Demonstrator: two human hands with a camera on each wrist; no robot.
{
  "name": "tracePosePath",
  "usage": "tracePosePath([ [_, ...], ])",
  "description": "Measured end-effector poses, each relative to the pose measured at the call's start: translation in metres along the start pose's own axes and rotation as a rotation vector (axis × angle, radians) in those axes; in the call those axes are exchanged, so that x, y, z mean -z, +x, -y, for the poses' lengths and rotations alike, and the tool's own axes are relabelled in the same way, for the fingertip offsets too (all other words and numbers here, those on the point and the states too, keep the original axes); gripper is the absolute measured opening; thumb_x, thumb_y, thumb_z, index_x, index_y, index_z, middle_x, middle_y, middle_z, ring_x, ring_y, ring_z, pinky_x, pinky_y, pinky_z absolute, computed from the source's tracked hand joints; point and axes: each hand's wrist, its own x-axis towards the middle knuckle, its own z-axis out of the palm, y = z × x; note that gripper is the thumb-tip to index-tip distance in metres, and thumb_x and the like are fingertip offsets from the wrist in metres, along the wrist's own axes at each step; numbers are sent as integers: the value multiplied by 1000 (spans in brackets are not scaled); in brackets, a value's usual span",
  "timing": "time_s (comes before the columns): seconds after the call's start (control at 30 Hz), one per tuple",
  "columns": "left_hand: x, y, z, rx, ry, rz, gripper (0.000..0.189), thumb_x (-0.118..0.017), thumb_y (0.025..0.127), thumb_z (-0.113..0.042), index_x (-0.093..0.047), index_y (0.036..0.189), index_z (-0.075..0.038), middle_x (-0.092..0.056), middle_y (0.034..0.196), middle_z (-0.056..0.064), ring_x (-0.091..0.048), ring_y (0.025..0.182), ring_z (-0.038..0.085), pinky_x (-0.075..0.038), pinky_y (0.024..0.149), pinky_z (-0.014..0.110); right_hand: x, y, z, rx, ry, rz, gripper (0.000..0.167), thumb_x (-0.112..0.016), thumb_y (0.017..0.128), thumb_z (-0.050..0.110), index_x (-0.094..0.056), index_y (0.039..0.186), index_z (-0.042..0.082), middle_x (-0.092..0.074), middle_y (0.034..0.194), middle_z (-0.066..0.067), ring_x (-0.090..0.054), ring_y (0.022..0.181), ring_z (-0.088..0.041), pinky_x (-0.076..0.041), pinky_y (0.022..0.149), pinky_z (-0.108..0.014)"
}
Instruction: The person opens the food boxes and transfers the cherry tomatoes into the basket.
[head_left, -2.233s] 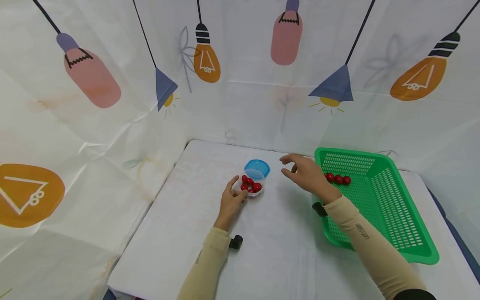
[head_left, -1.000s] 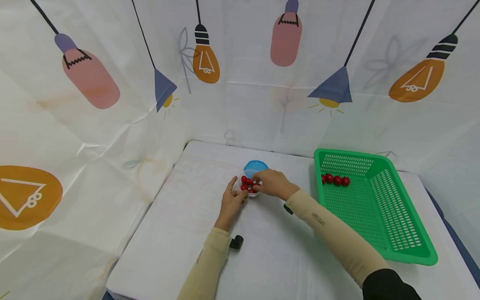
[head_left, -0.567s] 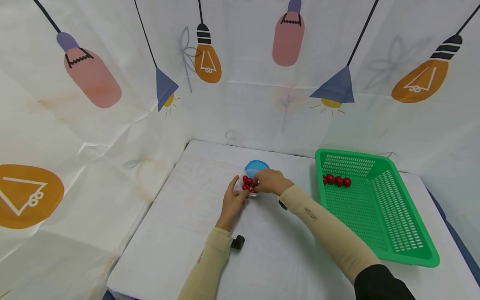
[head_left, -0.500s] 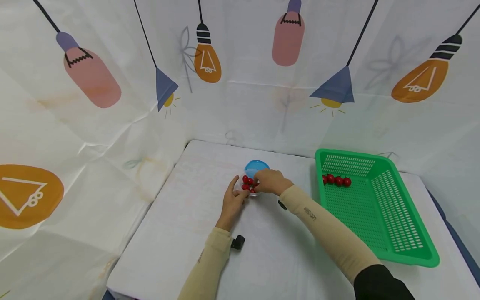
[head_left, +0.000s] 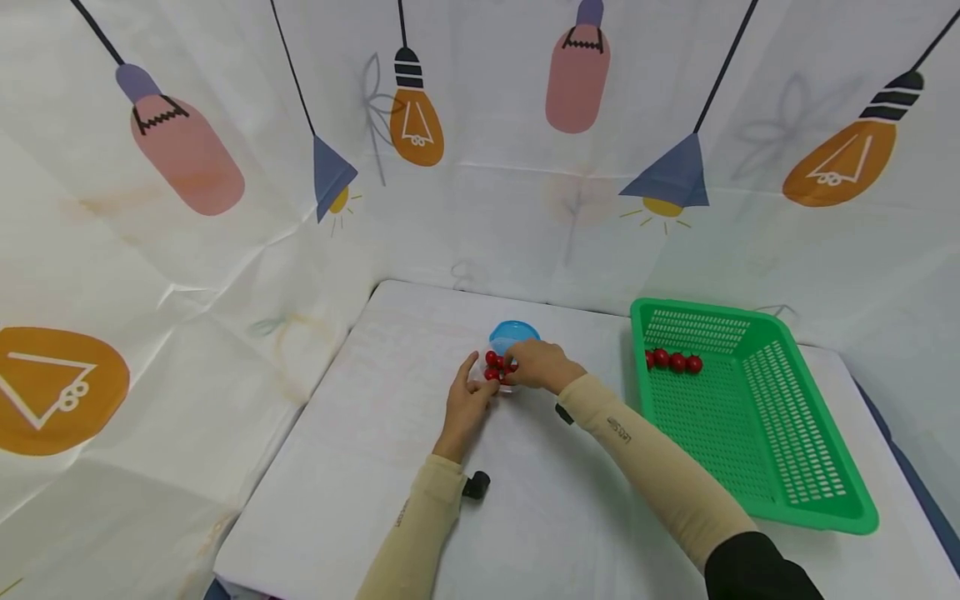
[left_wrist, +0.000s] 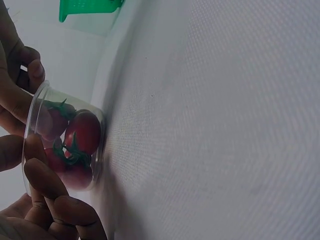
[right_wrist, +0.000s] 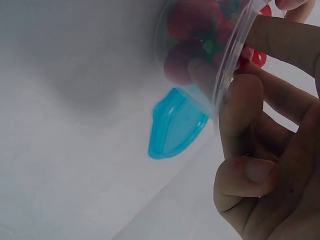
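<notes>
A small clear plastic tub (head_left: 511, 389) of cherry tomatoes (left_wrist: 84, 132) stands on the white table. My left hand (head_left: 463, 407) holds it at its near left side, with thumb and fingers around the rim. The fingers of my right hand (head_left: 546, 364) reach in over the rim and pinch at a cherry tomato; the head view mostly hides that tomato. In the right wrist view, some of these fingers dip inside the clear wall, among the tomatoes. Just behind the tub lies a blue lid (right_wrist: 176, 130).
To the right stands a green perforated basket (head_left: 720, 425), with several cherry tomatoes (head_left: 678, 362) in a row along its far left part. A white printed sheet (head_left: 487, 225) hangs behind the table. The table's left edge meets the sheet.
My right hand has moved left from beside the basket to the tub, and its fingers have gone in among the tomatoes. The left hand keeps its place at the tub.
</notes>
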Motion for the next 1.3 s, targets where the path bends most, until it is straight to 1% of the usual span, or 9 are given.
tracePosePath([
  [0.2, 1, 1, 1, -4, 13, -3, 69, -66, 93, -14, -39, 156, -15, -71, 84, 15, -61, 73, 20, -47, 68, 25, -3, -2, -3, 17, 16, -55, 33, -74, 94, 32, -67, 119, 12, -69, 98, -4, -60, 81, -20, -54, 73, -42],
  [0.37, 0, 2, 0, 18, -7, -3, 70, -66, 93, -15, -38, 157, -18, -71, 87, 17, -64, 80, 30, -47, 68, 25, -4, -3, -4, 38, 37, -94, 27, -69, 97, 30, -65, 117, 14, -71, 102, -5, -62, 80, -20, -55, 71, -41],
  [0.47, -1, 2, 0, 30, -8, -4, 69, -66, 94, -16, -38, 157, -20, -70, 88, 17, -64, 83, 33, -47, 68, 26, -4, -5, -5, 45, 52, -109, 25, -68, 97, 30, -66, 116, 14, -71, 101, -4, -62, 82, -19, -54, 72, -41],
  [0.63, 0, 2, -1, 32, 5, 2, 68, -67, 94, -17, -39, 157, -20, -70, 86, 14, -62, 78, 26, -47, 68, 26, -1, -11, -8, 60, 73, -131, 25, -68, 98, 29, -68, 119, 15, -72, 107, -4, -64, 85, -19, -54, 72, -40],
  [0.73, 0, 2, -1, 18, 9, 6, 69, -67, 93, -16, -39, 157, -18, -70, 83, 12, -61, 75, 21, -46, 67, 26, 1, -14, -11, 61, 94, -151, 27, -68, 98, 29, -68, 120, 15, -73, 108, -4, -66, 87, -20, -55, 72, -41],
  [0.87, 0, 2, 0, 5, 8, 8, 70, -67, 93, -15, -38, 157, -16, -70, 84, 13, -62, 75, 22, -46, 66, 26, 4, -19, -17, 68, 133, -187, 28, -69, 97, 29, -68, 121, 15, -74, 109, -5, -68, 93, -23, -56, 75, -43],
  [1.07, -1, 2, -1, 20, 14, 4, 69, -66, 95, -17, -38, 157, -18, -71, 87, 14, -61, 75, 21, -47, 68, 26, 11, -28, -26, 62, 168, -249, 29, -70, 97, 32, -68, 121, 16, -74, 110, -5, -68, 97, -25, -55, 78, -45],
  [1.17, -1, 1, -1, 25, 13, 2, 68, -66, 95, -17, -38, 157, -18, -70, 87, 14, -60, 75, 20, -47, 69, 27, 15, -34, -32, 59, 175, -288, 33, -70, 97, 34, -66, 124, 16, -74, 110, -5, -68, 95, -25, -55, 77, -45],
  [1.3, -2, 1, -1, 42, 14, -3, 68, -67, 95, -17, -38, 157, -19, -70, 87, 13, -60, 76, 20, -47, 69, 27, 21, -44, -37, 50, 209, -349, 36, -70, 97, 34, -64, 127, 15, -74, 111, -6, -66, 89, -24, -55, 71, -41],
])
